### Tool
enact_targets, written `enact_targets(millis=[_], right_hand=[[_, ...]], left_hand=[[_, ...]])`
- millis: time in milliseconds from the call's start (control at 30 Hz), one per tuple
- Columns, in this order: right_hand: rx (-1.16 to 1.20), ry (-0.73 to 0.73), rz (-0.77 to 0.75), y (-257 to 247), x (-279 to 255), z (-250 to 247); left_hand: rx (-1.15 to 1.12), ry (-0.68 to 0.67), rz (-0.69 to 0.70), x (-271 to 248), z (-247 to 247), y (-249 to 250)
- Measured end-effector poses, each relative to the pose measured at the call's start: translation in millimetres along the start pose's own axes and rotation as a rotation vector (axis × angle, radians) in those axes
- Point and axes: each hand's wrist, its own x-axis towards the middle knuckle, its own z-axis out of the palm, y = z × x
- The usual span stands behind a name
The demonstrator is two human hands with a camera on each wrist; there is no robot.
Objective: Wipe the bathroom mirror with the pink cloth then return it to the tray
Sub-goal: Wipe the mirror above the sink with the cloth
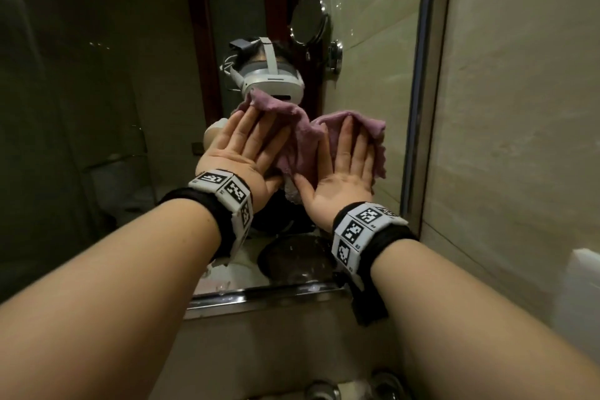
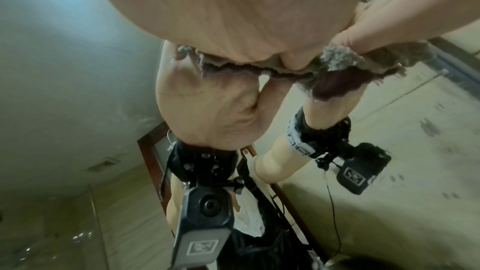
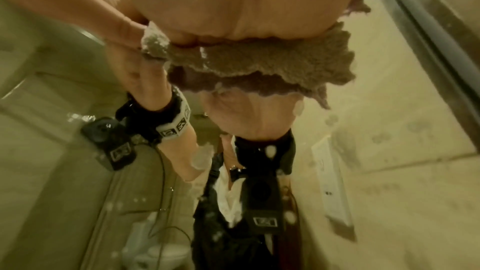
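Both hands pressing pink cloth (image 1: 300,143) flat on mirror (image 1: 97,75) | left hand (image 1: 242,153), right hand (image 1: 344,172): fingers lying straight, together

The mirror (image 1: 97,107) stands upright ahead, with a tiled wall (image 1: 519,107) to its right. The cloth (image 1: 303,140) lies flat against the glass, under the left hand (image 1: 242,153) and the right hand (image 1: 344,169), side by side. A ledge (image 1: 259,300) runs below the mirror.
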Motion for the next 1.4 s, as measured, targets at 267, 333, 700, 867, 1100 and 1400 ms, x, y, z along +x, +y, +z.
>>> enact_targets(millis=[267,333,700,867,1100,1400], right_hand=[[-0.062,0.036,-0.024,13,1,3],[-0.071,0.037,-0.018,17,1,3],[-0.091,0.035,0.076,47,-13,17],[-0.091,0.013,0.125,56,-19,21],[-0.1,0.007,0.082,69,-27,29],[-0.101,-0.033,0.088,69,-34,34]], left_hand=[[-0.051,0.065,-0.043,3,9,12],[-0.077,0.067,-0.05,1,10,17],[-0.122,0.06,-0.027,-5,22,55],[-0.132,0.06,-0.008,-5,26,68],[-0.17,0.089,0.025,-7,34,89],[-0.113,0.067,0.109,-12,42,107]])
